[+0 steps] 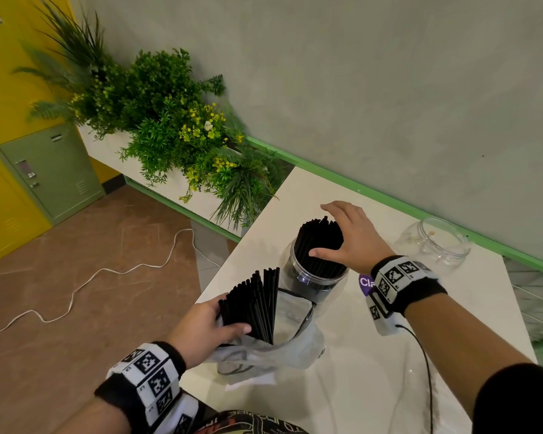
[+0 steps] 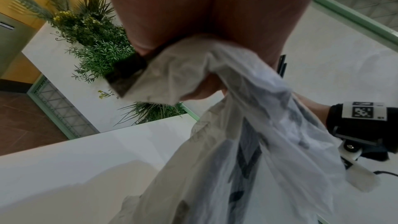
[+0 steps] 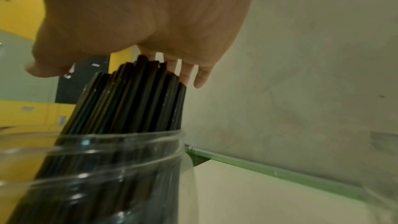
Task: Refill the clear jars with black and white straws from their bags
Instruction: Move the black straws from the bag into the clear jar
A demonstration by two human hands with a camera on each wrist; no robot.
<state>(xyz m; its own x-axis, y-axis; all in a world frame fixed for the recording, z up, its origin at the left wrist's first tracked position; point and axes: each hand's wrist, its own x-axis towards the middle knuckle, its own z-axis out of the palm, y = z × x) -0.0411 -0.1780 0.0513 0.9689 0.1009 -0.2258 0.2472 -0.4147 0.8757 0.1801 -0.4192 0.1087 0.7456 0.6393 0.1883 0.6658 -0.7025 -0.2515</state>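
My left hand [image 1: 212,322] grips a bundle of black straws [image 1: 256,305] that stands up out of a crumpled clear plastic bag [image 1: 282,346] at the table's near left corner. In the left wrist view the bag [image 2: 247,108] drapes under my palm [image 2: 193,6], and the dark straw ends [image 2: 127,74] poke out. A clear jar [image 1: 314,281] packed with black straws [image 1: 322,242] stands just behind. My right hand [image 1: 350,234] lies over those straw tops with fingers spread. In the right wrist view its fingers [image 3: 186,72] hang straight behind the straws [image 3: 133,100] in the jar [image 3: 107,168].
A second clear jar [image 1: 433,244], without straws, stands at the back right of the white table [image 1: 373,386]. A purple label [image 1: 365,283] shows beside my right wrist. A planter with greenery [image 1: 170,130] flanks the table's far left; a white cable [image 1: 107,270] trails on the floor.
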